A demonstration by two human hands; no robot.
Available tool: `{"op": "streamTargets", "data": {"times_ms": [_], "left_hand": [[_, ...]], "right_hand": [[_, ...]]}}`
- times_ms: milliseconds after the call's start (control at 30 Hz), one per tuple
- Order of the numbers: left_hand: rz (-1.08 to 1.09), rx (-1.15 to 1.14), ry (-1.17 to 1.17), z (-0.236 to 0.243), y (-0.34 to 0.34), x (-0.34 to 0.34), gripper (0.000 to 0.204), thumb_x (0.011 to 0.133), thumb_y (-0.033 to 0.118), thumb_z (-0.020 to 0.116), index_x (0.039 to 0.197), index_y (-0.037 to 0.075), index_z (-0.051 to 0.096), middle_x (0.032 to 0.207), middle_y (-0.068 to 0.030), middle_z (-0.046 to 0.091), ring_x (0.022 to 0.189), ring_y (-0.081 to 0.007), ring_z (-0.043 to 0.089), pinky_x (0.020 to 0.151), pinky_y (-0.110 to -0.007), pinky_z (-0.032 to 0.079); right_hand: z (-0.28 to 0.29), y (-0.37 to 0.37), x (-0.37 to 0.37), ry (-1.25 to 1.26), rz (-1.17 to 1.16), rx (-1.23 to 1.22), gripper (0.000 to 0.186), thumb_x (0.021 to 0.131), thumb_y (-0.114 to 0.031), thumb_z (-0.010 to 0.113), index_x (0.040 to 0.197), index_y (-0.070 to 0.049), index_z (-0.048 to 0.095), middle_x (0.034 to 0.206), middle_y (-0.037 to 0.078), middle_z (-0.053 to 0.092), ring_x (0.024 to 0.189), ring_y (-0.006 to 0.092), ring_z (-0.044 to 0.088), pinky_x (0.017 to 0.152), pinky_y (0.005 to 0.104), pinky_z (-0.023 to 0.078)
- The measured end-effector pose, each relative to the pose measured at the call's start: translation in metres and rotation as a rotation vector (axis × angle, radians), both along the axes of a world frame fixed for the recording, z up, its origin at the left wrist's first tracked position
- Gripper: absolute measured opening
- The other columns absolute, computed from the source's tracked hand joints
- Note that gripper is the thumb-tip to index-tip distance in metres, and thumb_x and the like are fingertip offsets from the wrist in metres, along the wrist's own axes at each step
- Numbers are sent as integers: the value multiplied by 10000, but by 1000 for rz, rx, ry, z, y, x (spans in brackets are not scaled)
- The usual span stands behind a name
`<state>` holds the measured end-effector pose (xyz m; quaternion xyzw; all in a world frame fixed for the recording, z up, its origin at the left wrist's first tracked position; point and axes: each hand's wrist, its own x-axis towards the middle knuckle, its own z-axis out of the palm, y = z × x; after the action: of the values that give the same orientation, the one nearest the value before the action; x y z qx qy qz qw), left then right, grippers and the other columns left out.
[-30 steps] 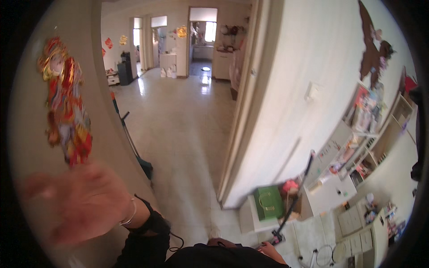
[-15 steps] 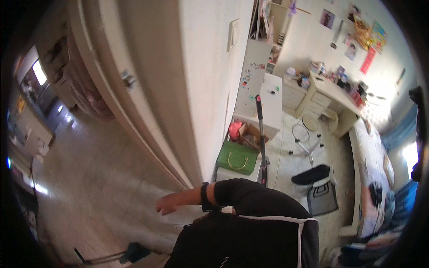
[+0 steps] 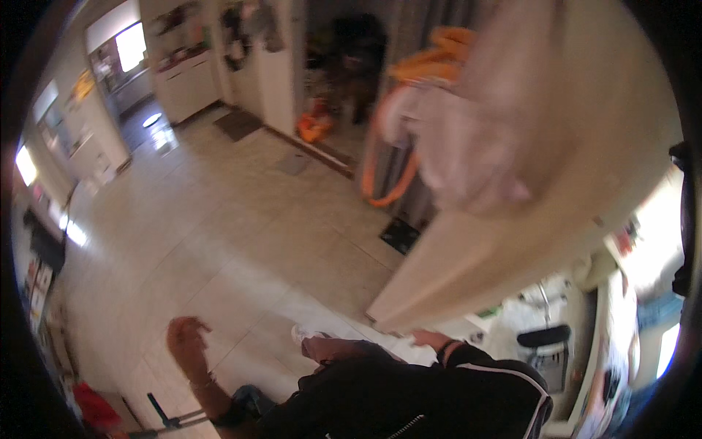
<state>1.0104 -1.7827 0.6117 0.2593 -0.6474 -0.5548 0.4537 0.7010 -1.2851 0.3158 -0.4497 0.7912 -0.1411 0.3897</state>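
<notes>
My left hand is raised over the tiled floor at the lower left. Its fingers curl loosely with a gap beside the thumb, and nothing is in it. A thin light bracelet circles that wrist. My right hand is low at my right side, just below the lower corner of a pale wall edge or door. A dark band sits on that wrist. Its fingers are small and blurred, so their grip is unclear; no held thing shows. One light shoe shows beneath me.
Pale clothing and an orange strap hang on the right. A dark mat lies near white cabinets. Behind the wall edge stand a black-seated swivel chair and a bed. Something red is at lower left.
The view has swung left, from the bedroom toward the tiled hall. My right arm, earlier stretched across to the left, is now at my right side. My left hand has come into view.
</notes>
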Motion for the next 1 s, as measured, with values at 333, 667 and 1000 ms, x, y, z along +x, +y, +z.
{"op": "streamTargets", "data": {"times_ms": [333,667,1000], "left_hand": [[106,-162,-309,39,-144,51,295,929,169,483,684,22,553,637,-15,510,528,-66,395,493,-230,283],[-402,-38,-383,-74,-300,-16,133,955,154,452,951,60,545,914,-25,542,837,-137,548,711,-260,403],[-1316,-416,-387,-42,-146,-157,178,871,74,540,722,-15,580,866,-101,618,710,-162,579,618,-276,470]], "right_hand": [[-88,-191,-35,-58,-247,90,394,712,-173,659,1062,-6,594,915,187,642,851,303,613,786,403,474],[105,-326,49,-120,-818,-390,279,925,-234,508,1145,-77,577,1033,99,653,923,209,631,817,352,491],[-56,-45,459,249,-1023,936,265,822,-137,554,1066,-120,657,843,94,678,811,284,641,678,412,506]]}}
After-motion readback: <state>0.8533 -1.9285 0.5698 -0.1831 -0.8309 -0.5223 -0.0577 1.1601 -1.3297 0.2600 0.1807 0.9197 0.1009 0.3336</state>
